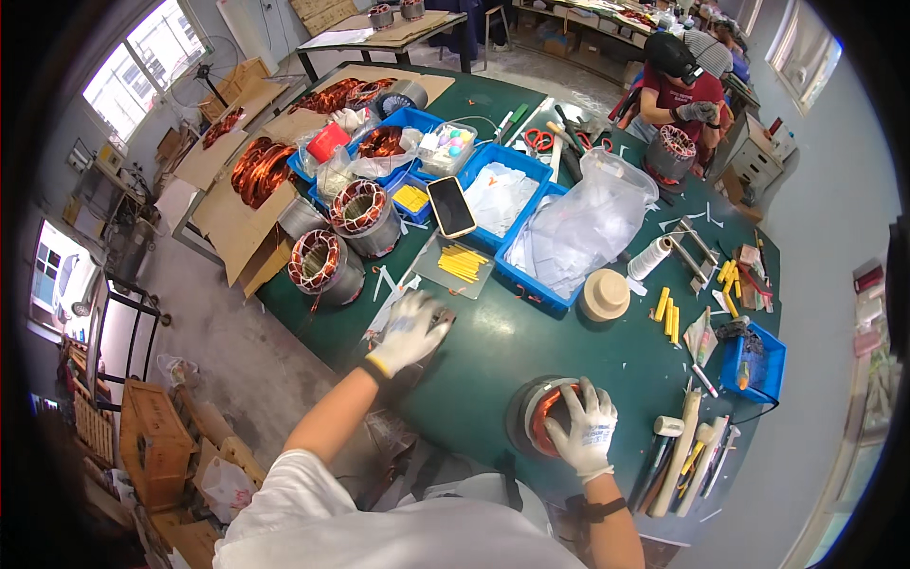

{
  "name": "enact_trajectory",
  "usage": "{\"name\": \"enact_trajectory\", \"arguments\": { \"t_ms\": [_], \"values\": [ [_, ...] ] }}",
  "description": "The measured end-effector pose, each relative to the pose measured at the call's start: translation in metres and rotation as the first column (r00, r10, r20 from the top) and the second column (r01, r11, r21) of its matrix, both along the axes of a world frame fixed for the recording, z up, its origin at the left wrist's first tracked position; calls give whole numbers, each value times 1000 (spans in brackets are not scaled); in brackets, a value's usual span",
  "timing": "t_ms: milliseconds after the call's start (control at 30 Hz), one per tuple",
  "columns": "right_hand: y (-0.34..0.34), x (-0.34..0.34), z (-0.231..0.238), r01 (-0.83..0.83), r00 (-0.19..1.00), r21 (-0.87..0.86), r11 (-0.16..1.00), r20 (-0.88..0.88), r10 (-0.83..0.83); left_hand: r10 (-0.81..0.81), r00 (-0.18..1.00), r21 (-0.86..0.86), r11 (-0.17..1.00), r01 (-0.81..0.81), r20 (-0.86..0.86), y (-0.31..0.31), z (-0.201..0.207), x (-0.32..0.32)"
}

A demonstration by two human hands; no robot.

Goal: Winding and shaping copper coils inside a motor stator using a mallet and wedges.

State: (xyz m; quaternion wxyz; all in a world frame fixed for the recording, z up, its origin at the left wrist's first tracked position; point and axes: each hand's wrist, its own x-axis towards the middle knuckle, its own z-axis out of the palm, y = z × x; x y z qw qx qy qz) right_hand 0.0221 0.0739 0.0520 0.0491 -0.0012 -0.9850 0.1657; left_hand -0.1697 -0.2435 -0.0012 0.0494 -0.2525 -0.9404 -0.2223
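My right hand (586,431), in a white glove with grey fingertips, grips the top of a motor stator (543,417) with copper windings. The stator stands near the front edge of the green table; my hand hides part of its bore and windings. My left hand (409,334), also gloved, is raised over the table's left front edge, fingers apart and somewhat blurred. Nothing shows in it. Beyond it, yellow strips (462,263) lie on a clear sheet. Two wound stators (327,268) with white lacing stand farther left.
Blue bins (542,296) of white paper pieces fill the table's middle, near a phone (451,207) and a tape roll (605,295). Mallets (666,431) and rods lie at right, below a blue tray (755,362). A co-worker (678,90) sits at the far right behind another stator (669,155).
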Motion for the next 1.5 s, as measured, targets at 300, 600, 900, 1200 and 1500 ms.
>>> {"name": "enact_trajectory", "arguments": {
  "t_ms": [300,600,900,1200,1500],
  "values": [
    [6,-11,4,-11,1000,-40,999,5,11,-203,975,267,938,219,-86,182,67,-116],
    [14,-15,0,-7,999,-82,997,37,10,-413,897,-41,905,424,159,353,91,-272],
    [25,-15,-1,-31,998,-113,993,52,37,-687,726,-624,554,551,32,384,13,-269],
    [25,-19,7,-29,999,-162,986,-31,24,-633,710,-757,287,586,309,375,35,-264],
    [22,-21,10,-46,998,-138,989,-57,38,-556,704,-665,323,673,443,347,27,-235]
  ]
}}
